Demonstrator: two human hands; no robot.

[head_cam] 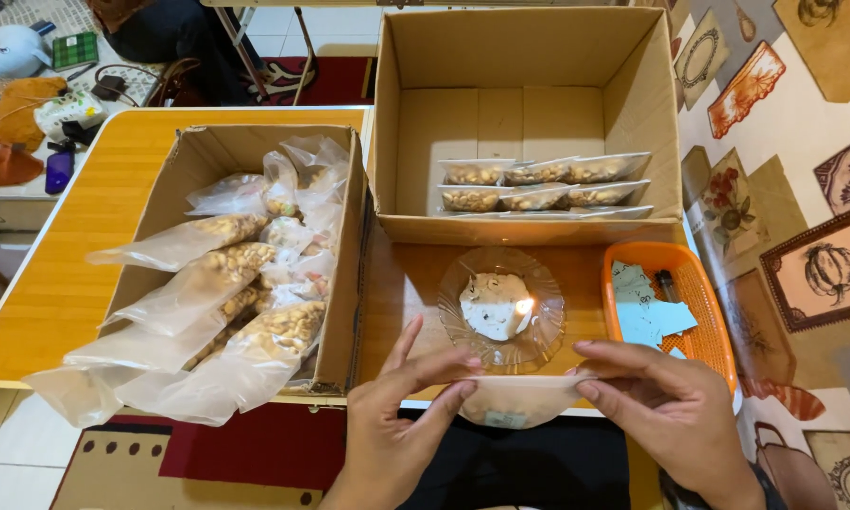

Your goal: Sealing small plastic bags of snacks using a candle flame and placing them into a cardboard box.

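A small clear bag of nuts, its top edge stretched flat and level, hangs just in front of the glass dish.

A narrow strip of bare wooden desk is left between the brown cardboard box heaped with clear bags of nuts on the left and the orange plastic basket holding blue paper slips on the right, and its middle is taken up by a clear glass dish with a lit candle. Passage forward is blocked by the front wall of the large open cardboard box. Open room is found only above its low rows of sealed bags.
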